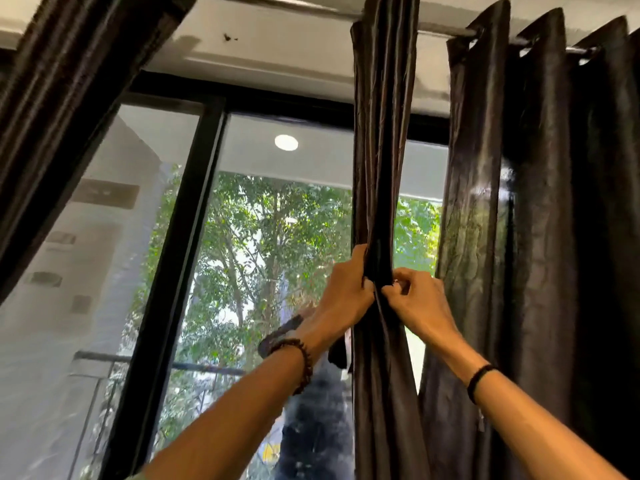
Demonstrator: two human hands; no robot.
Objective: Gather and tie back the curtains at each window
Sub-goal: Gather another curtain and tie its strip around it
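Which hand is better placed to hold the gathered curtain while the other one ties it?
Probably the left hand: it wraps round the gathered curtain, while the right hand only pinches a fold at the front.

our left hand (346,289): raised, fingers curled round curtain (381,150) | our right hand (419,303): raised, pinching same curtain | hands just beside each other

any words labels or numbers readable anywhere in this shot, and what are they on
No text can be read anywhere in this view.
On the pale rectangular panels seen in the left window glass: marks too blurred to read.
On the small white tag beside the gathered dark brown satin curtain: too small to tell whether it bears print.
On the yellow patch low behind the glass: blurred, no letters visible.
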